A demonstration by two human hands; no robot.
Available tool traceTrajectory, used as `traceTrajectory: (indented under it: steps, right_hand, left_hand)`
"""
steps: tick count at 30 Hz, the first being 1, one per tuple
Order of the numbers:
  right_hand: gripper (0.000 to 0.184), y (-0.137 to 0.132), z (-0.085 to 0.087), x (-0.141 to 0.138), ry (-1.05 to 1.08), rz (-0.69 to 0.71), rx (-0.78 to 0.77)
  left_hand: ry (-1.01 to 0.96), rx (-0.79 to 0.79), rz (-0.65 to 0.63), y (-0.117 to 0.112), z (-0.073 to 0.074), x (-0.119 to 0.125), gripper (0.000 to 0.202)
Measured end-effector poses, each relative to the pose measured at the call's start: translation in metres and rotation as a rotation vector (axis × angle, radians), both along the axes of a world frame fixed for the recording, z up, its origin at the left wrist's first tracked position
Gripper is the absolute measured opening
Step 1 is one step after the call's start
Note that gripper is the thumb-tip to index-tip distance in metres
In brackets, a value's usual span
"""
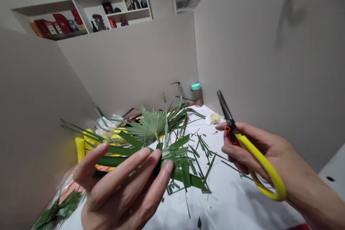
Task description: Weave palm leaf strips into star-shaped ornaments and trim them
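My left hand (115, 183) grips a bunch of folded green palm-leaf strips (175, 158) at its fingertips, with long strips sticking out to the left. My right hand (258, 154) holds yellow-handled scissors (265, 165) with a red part at the pivot and dark blades (225, 107) pointing up and away, closed. Nothing lies between the blades. A fan-shaped palm leaf (147, 125) lies beyond the left hand. Many cut green leaf scraps (198, 165) are scattered on the white tablecloth (229, 205) below the scissors.
At the table's far end stand a bottle with a teal lid (197, 93) and a pale crumpled lump (215, 118). Yellow items (80, 149) and a plastic bag (104, 125) lie at left, with a leaf bundle (58, 210) lower left. Grey partition walls (126, 68) enclose the table.
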State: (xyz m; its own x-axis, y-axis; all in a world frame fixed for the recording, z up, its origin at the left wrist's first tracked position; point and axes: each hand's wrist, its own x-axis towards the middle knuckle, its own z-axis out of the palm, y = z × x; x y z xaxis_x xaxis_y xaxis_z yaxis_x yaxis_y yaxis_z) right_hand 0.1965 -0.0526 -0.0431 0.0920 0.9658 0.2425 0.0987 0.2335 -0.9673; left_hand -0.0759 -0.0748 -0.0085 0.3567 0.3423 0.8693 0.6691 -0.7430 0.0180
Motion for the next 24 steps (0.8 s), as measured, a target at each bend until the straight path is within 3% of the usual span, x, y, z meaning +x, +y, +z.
traceTrajectory:
  steps: [3, 6, 10, 15, 18, 21, 24]
  right_hand:
    - [0.039, 0.004, 0.009, -0.022, -0.005, 0.089, 0.017]
    - [0.043, 0.01, 0.009, -0.039, -0.031, 0.12, -0.027]
    - [0.05, 0.026, -0.011, -0.046, -0.129, 0.097, -0.055]
    - [0.057, 0.059, -0.039, -0.035, -0.283, 0.098, -0.026]
    - [0.045, 0.069, -0.046, -0.036, -0.46, 0.149, 0.0]
    - [0.031, 0.068, -0.054, -0.046, -0.661, 0.232, 0.018]
    - [0.032, 0.06, -0.072, -0.059, -0.802, 0.291, 0.069]
  left_hand:
    - [0.398, 0.408, 0.107, 0.017, 0.004, -0.015, 0.049]
    - [0.579, 0.525, 0.115, 0.04, 0.007, -0.04, 0.039]
    - [0.53, 0.507, 0.147, 0.045, -0.004, -0.066, 0.042]
    - [0.216, 0.368, 0.287, 0.011, -0.023, -0.071, 0.037]
    - [0.32, 0.416, 0.298, 0.007, -0.019, -0.075, 0.034]
    - [0.507, 0.465, 0.252, 0.024, -0.012, -0.084, 0.037]
    - [0.471, 0.478, 0.262, 0.042, -0.014, -0.091, 0.037]
